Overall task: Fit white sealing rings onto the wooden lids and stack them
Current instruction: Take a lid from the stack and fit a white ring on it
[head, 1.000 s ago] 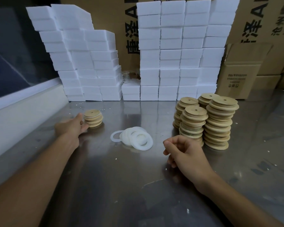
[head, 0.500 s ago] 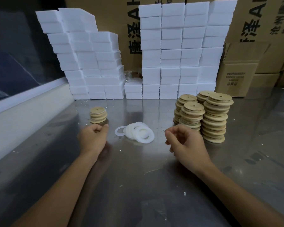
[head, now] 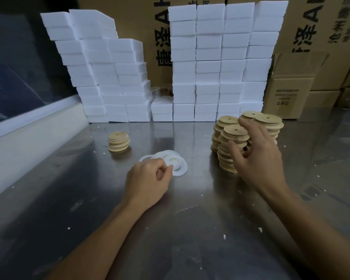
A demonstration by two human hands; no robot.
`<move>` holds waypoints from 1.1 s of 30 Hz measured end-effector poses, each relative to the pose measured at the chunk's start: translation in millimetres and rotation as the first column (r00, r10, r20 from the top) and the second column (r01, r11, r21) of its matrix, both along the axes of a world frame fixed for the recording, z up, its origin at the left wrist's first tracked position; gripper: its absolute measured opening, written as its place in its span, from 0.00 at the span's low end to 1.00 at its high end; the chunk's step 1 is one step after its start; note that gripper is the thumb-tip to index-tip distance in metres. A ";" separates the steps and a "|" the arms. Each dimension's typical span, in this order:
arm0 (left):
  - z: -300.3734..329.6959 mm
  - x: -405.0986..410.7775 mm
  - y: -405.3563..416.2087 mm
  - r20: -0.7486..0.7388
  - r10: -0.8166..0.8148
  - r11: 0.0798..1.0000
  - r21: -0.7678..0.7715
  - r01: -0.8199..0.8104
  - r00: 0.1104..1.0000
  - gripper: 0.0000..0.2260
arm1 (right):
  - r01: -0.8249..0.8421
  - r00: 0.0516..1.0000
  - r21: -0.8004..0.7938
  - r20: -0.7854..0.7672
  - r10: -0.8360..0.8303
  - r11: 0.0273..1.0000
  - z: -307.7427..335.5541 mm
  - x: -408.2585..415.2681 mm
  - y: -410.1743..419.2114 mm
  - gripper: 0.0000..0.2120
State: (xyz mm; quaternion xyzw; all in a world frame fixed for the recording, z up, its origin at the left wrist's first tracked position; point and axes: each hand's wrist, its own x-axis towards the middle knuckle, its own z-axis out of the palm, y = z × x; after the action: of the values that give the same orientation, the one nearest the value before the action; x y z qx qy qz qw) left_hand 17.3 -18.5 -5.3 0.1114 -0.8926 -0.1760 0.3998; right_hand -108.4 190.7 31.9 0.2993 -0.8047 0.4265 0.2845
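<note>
A small pile of white sealing rings (head: 175, 162) lies on the steel table (head: 89, 199) near its middle. My left hand (head: 148, 180) sits just in front of the pile, fingers curled, fingertips touching the nearest ring's edge. Several tall stacks of wooden lids (head: 233, 131) stand to the right. My right hand (head: 257, 156) hovers over the front of these stacks with fingers spread, thumb near the nearest stack. A short stack of lids with white rings fitted (head: 118, 141) stands at the left.
Walls of white foam blocks (head: 210, 63) line the back of the table, with cardboard boxes (head: 289, 91) behind and to the right. A pale ledge (head: 28, 134) runs along the left side. White crumbs are scattered over the steel.
My left hand moved right and forward from the short ringed stack to the ring pile. My right hand rose from the table and opened over the lid stacks.
</note>
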 end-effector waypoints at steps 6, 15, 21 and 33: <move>-2.9 -1.2 0.3 0.053 -0.018 0.999 -0.031 0.020 0.998 0.12 | 0.040 0.996 0.165 0.077 -0.053 0.985 -7.7 -12.2 -10.3 0.19; -1.4 -1.0 -0.2 0.061 -0.023 1.000 0.006 0.023 0.998 0.12 | -0.002 1.000 0.056 0.002 0.001 0.998 -9.7 -17.3 -12.0 0.12; -1.8 0.0 -0.2 0.043 -0.027 1.000 -0.004 0.027 0.999 0.12 | -0.049 0.998 -0.046 -0.047 0.047 0.998 -6.0 -11.4 -10.5 0.10; 4.9 -2.7 22.2 -0.198 -0.248 0.689 0.652 0.316 0.948 0.10 | -0.324 0.938 -0.095 -0.161 0.307 0.941 -16.5 21.4 -30.3 0.14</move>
State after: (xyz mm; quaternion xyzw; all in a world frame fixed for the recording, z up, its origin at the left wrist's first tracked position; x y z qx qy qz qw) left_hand 14.6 3.7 -0.4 0.1021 -0.7536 -0.5524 0.3413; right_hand -86.9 160.3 15.4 0.4368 -0.6967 0.4913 0.2870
